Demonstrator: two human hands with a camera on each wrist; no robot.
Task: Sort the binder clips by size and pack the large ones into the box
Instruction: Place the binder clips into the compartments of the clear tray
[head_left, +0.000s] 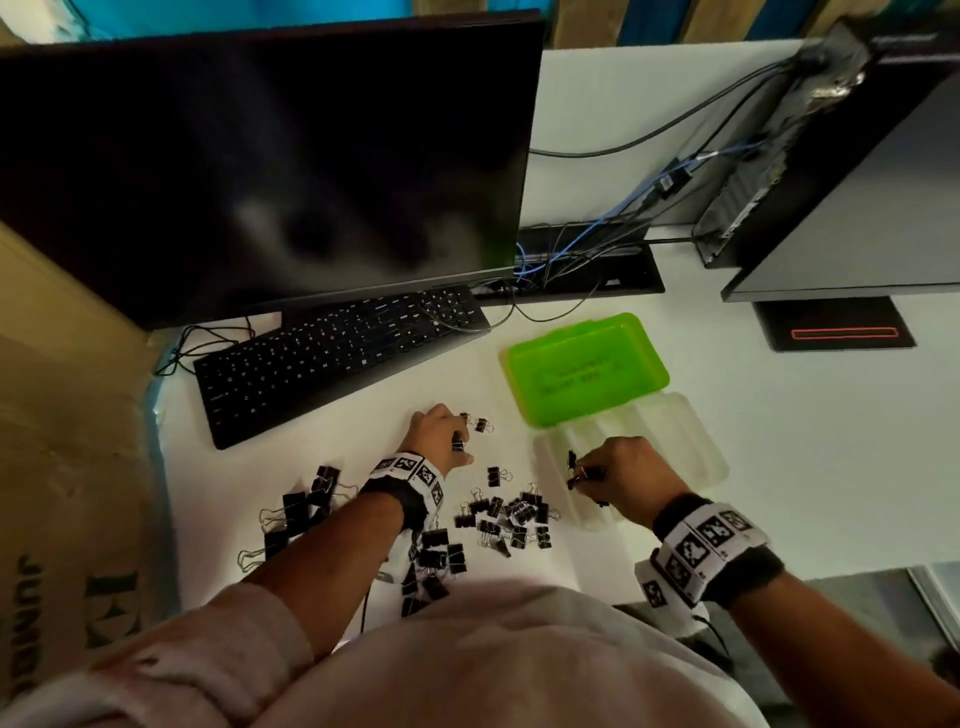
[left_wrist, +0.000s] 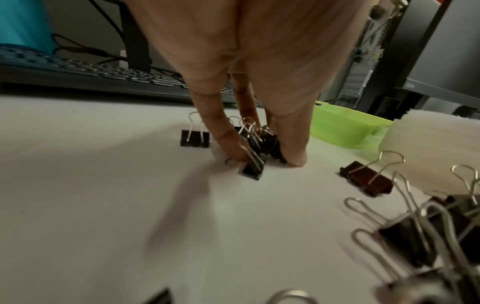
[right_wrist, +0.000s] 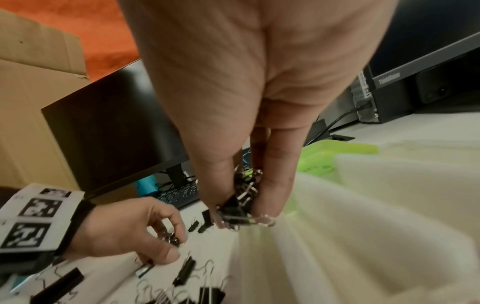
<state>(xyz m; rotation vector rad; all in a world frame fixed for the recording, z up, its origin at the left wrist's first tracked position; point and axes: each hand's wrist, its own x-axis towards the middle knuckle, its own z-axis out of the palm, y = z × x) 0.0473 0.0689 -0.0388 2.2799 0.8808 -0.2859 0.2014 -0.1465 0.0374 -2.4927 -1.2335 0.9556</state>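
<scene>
Right hand (head_left: 618, 475), fingers pinched round a bunch of small clips (right_wrist: 240, 202), hangs over the clear tray (head_left: 691, 447); left hand (head_left: 439, 439) pinches small clips (left_wrist: 255, 148) leftward on the desk (head_left: 779, 415), green box (head_left: 587, 364) beyond.

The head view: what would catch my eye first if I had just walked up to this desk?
Probably the bright green plastic box, lying open right of the black keyboard, its clear lid flat beside it. Next, the black metal binder clips scattered over the white desk near the person. Both hands are busy: the left hand pinches small clips on the desk, and the right hand holds a bunch above the lid.
</scene>
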